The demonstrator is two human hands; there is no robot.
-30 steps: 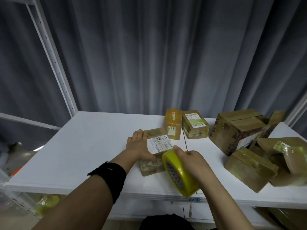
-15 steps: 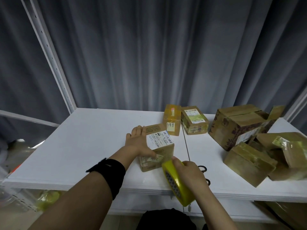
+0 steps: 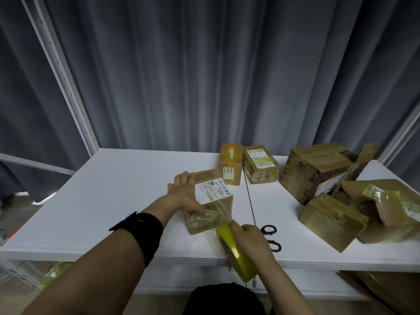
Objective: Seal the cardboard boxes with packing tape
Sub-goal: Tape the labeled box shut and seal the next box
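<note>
Left hand (image 3: pixel 185 196) flat, fingers straight along the left side of the small cardboard box (image 3: pixel 211 201), thumb pressing its near face. Right hand (image 3: pixel 252 242) curled round the yellow tape roll (image 3: pixel 234 253), which is held on edge over the worktop's front edge, core facing left. Clear tape strip (image 3: pixel 223 208) stretched from roll up to the box's near face. Box sits mid-worktop (image 3: pixel 113 201), white surface, label up, long axis running away from the person. Black scissors (image 3: pixel 270 237) just beyond right hand. Heap of boxes (image 3: pixel 318 171) at right. Grey curtain (image 3: pixel 204 76) behind.
</note>
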